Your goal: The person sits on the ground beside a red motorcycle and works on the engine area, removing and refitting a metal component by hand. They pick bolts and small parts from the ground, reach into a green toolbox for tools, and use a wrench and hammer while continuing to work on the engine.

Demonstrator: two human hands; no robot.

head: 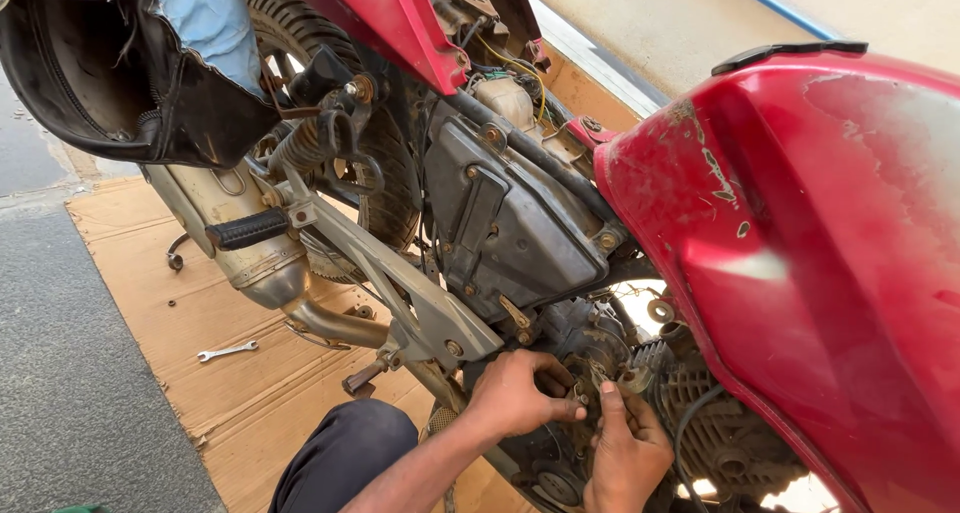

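Both hands were in at the engine (640,393), under the red fuel tank (800,263). Left hand (515,393) was curled with fingertips pinching a small metal fitting (590,373) on the engine side; right hand (625,448) was closed on the same fitting from below (exact part too small to tell).

Risks, as I judged them: a greasy pinch grip could slip and drop the fitting into the engine gaps or onto the ground; knuckles sat close to the cooling fins (720,423).

The motorbike stood on flattened cardboard (200,333) over grey pavement (70,393), outdoors, with a pale wall (680,23) behind. A spanner (227,351) lay on the cardboard, well apart from the hands.
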